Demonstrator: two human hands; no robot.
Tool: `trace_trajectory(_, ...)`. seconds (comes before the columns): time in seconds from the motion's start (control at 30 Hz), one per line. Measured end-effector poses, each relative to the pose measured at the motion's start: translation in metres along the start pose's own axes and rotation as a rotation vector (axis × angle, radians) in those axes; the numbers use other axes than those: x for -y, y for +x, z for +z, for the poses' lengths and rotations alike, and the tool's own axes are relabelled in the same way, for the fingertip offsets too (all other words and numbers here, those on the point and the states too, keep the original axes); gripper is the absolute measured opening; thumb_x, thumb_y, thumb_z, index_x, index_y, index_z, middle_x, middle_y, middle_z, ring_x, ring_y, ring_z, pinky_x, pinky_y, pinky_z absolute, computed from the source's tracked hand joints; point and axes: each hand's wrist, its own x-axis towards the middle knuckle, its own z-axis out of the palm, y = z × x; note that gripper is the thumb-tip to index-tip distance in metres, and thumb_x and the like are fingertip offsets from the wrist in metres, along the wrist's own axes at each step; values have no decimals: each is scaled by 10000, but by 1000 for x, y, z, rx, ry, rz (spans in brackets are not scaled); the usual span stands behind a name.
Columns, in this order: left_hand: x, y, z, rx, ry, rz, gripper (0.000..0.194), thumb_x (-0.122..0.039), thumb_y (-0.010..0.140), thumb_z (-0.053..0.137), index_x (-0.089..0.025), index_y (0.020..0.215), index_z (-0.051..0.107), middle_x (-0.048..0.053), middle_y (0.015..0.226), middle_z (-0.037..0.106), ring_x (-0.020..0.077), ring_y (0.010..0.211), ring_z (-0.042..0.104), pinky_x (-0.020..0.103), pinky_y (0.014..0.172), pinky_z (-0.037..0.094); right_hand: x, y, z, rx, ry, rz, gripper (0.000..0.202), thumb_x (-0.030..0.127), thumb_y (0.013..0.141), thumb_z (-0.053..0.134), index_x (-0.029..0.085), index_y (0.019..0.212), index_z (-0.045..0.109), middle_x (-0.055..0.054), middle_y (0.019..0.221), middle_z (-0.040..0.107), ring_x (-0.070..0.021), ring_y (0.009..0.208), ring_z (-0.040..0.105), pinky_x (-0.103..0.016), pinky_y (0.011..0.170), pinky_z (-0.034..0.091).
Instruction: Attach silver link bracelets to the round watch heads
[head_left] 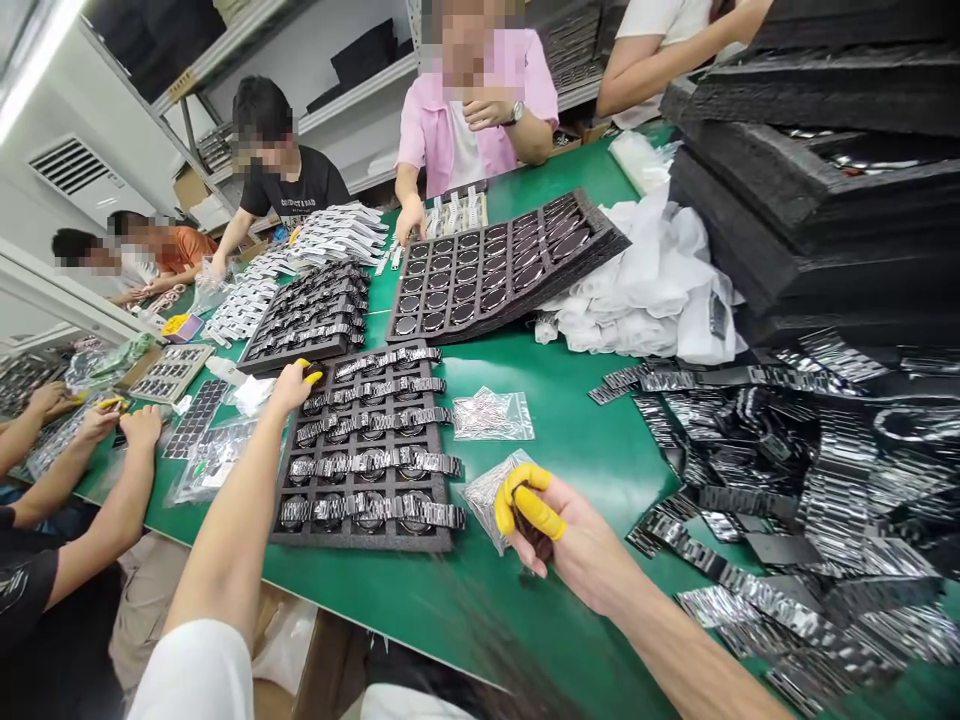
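Plastic bag [487, 490] pinched in right hand [570, 540] fingers; left hand [292, 385] fingers pressed on foam tray [360, 535].

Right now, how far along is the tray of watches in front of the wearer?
Done: the foam tray shows five rows of metal-band watches. In hand: the left hand touches the tray's far left corner; the right hand, in yellow finger cots, pinches a small dark item beside a clear bag. Left: loose bagged bands piled at right.
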Motion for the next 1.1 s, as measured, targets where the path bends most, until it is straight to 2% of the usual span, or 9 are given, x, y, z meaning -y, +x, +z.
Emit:
trace_trajectory(0.17,-33,-20,4,-75,-413,11,325,-372,986,647,-134,1195,574,92,1030,756,198,883,718,352,873,576,4,1,2,-44,-2,-44,396,600,915,770,241,823,629,2,673,623,-112,452,432,-259,434,323)
trace_trajectory(0.33,-99,-70,22,-68,-798,133,427,-511,838,769,-196,1056,580,66,1060,728,189,908,705,284,751,585,1,4,4,-48,-20,-35,413,604,919,766,228,820,627,-9,691,649,-110,460,447,-259,445,333)
trace_trajectory(0.43,-148,-119,46,82,-1025,200,500,-625,841,748,-225,1036,518,70,1100,729,197,868,735,292,653,609,-5,6,5,-79,-13,-43,415,608,917,767,229,830,621,-20,708,683,-113,458,455,-263,447,341)
trace_trajectory(0.5,-177,-153,65,371,-1298,214,468,-590,899,737,-238,1044,466,88,1095,737,203,783,747,282,553,585,-7,8,6,-109,-14,-52,428,625,916,758,231,821,622,-11,663,668,-115,448,446,-263,448,344)
trace_trajectory(0.6,-203,-193,91,504,-1281,280,313,-471,987,680,-237,1077,493,100,1129,736,202,824,753,274,565,584,-5,9,7,-147,5,-86,444,647,884,783,234,819,634,12,617,651,-102,427,433,-242,445,332)
trace_trajectory(0.67,-207,-205,103,475,-1157,404,175,-332,1024,624,-227,1154,570,110,1205,733,222,1011,753,346,800,642,-1,11,8,-163,23,-111,454,655,849,814,232,829,648,23,616,659,-89,418,427,-225,440,321)
trace_trajectory(0.77,-201,-210,112,376,-951,620,339,-142,983,580,-243,1299,652,100,1301,739,256,1217,702,449,1095,563,1,13,7,-131,-2,-97,495,676,807,836,211,813,663,30,577,644,-84,407,419,-215,427,317)
trace_trajectory(0.93,-190,-209,115,171,-772,840,683,1,887,513,-295,1497,590,89,1391,698,275,1265,650,472,1090,566,-3,15,2,-29,-99,-37,495,615,834,831,175,717,635,13,541,648,-73,382,425,-202,383,291)
trace_trajectory(1.1,-191,-210,110,111,-688,915,749,48,887,458,-322,1530,560,91,1366,657,264,1221,605,458,1048,576,3,12,2,-29,-154,-30,498,586,842,821,178,633,628,23,496,611,-67,373,396,-206,391,275)
